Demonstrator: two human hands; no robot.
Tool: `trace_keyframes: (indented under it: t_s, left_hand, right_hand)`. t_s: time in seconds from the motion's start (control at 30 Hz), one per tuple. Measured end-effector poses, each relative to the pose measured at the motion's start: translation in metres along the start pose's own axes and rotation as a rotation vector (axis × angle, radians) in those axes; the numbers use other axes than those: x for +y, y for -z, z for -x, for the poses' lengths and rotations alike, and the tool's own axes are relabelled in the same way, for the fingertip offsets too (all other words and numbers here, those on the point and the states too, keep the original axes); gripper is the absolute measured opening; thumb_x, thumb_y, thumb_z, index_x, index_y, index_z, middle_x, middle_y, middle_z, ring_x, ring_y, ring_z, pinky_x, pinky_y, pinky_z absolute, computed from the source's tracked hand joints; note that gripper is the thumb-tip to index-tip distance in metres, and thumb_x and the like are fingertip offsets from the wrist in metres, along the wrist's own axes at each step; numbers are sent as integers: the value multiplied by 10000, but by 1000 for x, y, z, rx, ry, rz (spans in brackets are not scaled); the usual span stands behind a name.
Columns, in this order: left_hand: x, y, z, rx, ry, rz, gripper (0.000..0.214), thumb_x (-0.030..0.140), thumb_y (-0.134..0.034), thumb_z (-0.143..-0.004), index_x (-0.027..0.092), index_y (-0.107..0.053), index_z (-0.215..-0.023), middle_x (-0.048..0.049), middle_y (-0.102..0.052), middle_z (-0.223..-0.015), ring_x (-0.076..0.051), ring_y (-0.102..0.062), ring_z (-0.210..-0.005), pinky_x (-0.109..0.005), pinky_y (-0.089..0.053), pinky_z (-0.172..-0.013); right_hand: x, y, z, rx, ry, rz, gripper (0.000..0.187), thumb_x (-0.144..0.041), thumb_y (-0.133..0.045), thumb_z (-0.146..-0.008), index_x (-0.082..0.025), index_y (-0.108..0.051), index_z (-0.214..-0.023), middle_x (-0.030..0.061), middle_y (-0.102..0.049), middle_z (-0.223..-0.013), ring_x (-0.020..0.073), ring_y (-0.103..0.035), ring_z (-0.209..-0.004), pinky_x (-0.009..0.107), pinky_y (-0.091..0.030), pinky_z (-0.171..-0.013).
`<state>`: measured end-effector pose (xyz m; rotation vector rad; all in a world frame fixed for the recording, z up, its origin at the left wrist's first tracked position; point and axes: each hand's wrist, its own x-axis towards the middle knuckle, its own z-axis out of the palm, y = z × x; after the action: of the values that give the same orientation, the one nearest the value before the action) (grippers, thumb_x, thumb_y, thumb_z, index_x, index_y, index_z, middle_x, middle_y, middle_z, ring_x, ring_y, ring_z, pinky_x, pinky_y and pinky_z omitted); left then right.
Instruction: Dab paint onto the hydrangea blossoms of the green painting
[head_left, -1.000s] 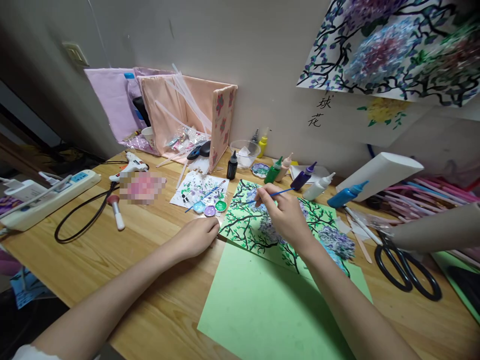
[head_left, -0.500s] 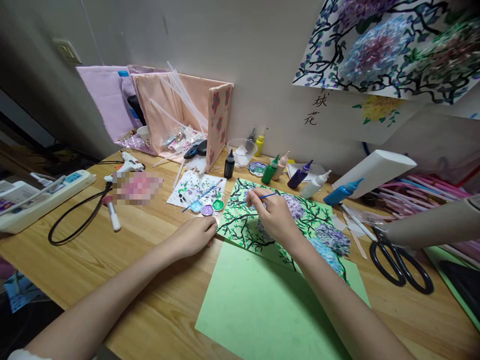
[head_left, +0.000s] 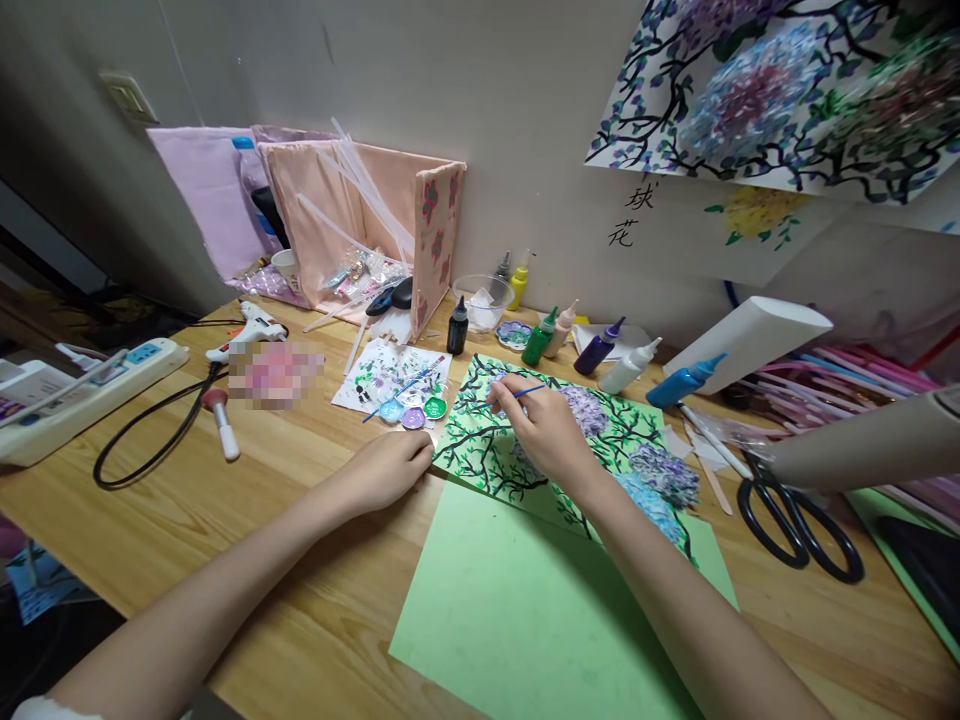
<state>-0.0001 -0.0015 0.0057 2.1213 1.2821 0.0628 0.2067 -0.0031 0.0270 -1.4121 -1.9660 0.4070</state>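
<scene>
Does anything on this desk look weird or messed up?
Yes: the pink patch beside the glue gun is all blurry squares, so I can't tell what it is. The paper near the paint pots has messy paint blotches.

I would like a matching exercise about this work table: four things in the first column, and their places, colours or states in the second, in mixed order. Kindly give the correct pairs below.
Things:
1. Right hand
2. Scissors
3. Left hand
4. Power strip

Descriptions:
A. at the left corner of the painting
B. white, near the left edge of the table
C. holding a blue brush
D. with black handles

Right pairs: 1-C, 2-D, 3-A, 4-B
</scene>
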Motion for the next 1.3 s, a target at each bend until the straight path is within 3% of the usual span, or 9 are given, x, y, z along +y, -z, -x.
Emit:
trace_keyframes:
  t_s: [1.3]
  left_hand:
    - [-4,-3,-2,14,-12,-13,349,357,-275,-886,190,-462,-644,-3,-582,-679,-148,-501,-667,-244,-339,-608]
  right_hand:
    - [-3,1,1,-52,24,87,303,-325,-330,-928,-192,-565,-790,35,-596,-721,179,-523,-755,273,-365,-666]
